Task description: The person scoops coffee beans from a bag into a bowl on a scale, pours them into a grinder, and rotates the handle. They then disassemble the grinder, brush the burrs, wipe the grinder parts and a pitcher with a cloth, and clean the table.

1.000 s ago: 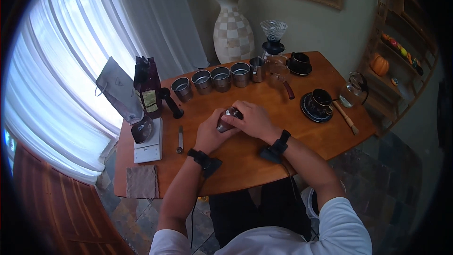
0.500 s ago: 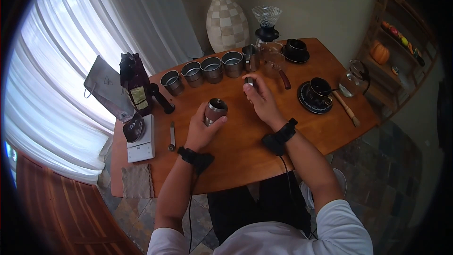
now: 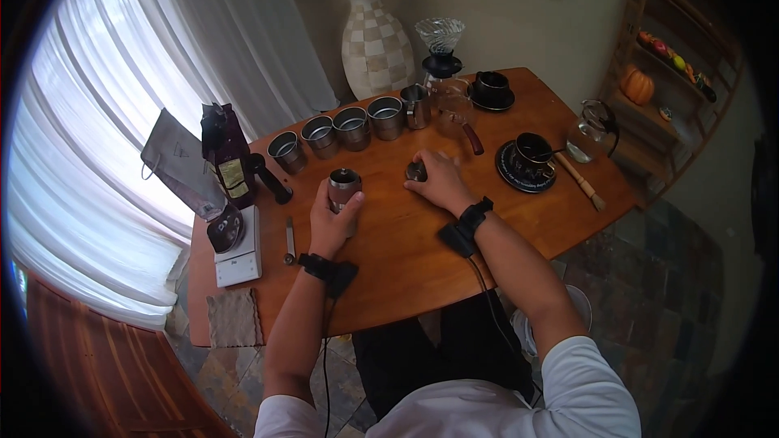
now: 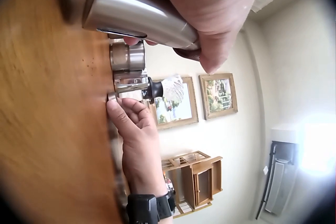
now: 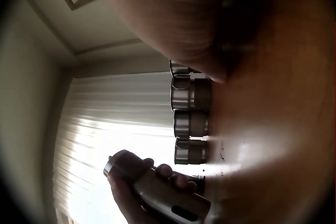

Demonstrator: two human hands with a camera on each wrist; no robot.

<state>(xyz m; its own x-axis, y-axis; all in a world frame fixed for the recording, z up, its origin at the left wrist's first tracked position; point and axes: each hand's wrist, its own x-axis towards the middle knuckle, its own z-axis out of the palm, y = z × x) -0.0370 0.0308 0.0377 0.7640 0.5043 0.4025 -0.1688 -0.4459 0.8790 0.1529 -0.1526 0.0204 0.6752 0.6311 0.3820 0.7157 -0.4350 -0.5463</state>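
Note:
My left hand point(image 3: 333, 223) grips a hand grinder body point(image 3: 344, 186), a metal cylinder with a brown band, tilted above the table; its top end faces up with a small shaft showing. In the left wrist view its smooth metal side point(image 4: 136, 8) fills the upper left. To the right, my right hand point(image 3: 445, 182) pinches a small round dark lid point(image 3: 416, 171) at the tabletop. Whether the lid touches the wood cannot be told. The right wrist view shows the grinder point(image 5: 163, 195) in the left hand, fingers wrapped round it.
Several metal cups point(image 3: 351, 128) and a pitcher point(image 3: 415, 107) line the back, beside a glass server point(image 3: 454, 105). On the left are a scale point(image 3: 238, 268), a coffee bag point(image 3: 231, 166) and a cloth point(image 3: 234, 318). A cup on a saucer point(image 3: 526, 180) and a brush point(image 3: 580, 180) lie right.
The hands have moved apart from around the grinder. The right hand carried the small lid away and down to the table at the right; the left still holds the grinder body.

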